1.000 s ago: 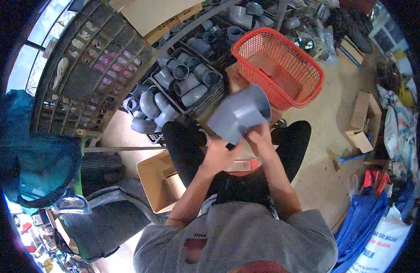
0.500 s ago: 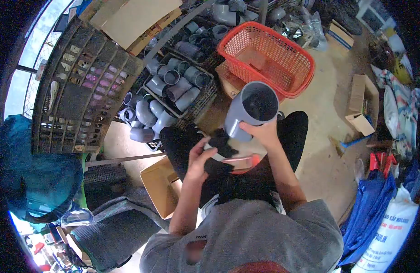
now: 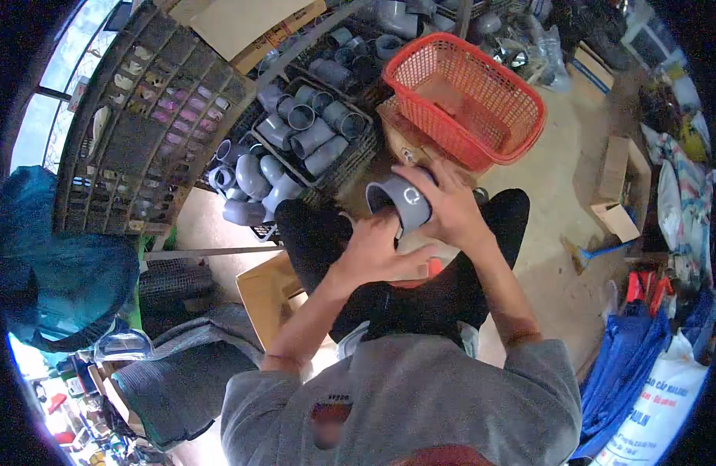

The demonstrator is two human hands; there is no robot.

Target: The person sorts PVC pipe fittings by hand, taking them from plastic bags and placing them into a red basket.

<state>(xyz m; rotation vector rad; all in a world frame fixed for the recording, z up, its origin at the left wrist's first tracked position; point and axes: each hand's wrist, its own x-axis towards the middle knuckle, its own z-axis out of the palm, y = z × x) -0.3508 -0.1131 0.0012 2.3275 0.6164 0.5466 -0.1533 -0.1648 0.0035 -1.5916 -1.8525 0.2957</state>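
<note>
Over my lap, a grey plastic pipe fitting (image 3: 410, 203) lies tilted on its side, its open mouth facing left. My right hand (image 3: 453, 203) is closed over its right side, the fingers wrapped across the top. At the mouth, my left hand (image 3: 377, 250) is closed on the near rim; its fingers go partly inside, and the thumb stretches out below. Whether the left fingers also hold a cloth inside is hidden. Just under the left thumb, a small orange-red piece (image 3: 435, 268) shows on my lap.
A red plastic basket (image 3: 488, 155) stands ahead on a cardboard box (image 3: 404, 140). Dark crates (image 3: 350, 159) of grey fittings sit ahead left, with loose elbows (image 3: 251, 177) beside them. An open carton (image 3: 257, 299) is by my left knee; blue sacks (image 3: 625, 357) lie right.
The fitting has tipped from upright onto its side and come lower. My left hand has moved right to its mouth; the white and black items by that hand are out of sight.
</note>
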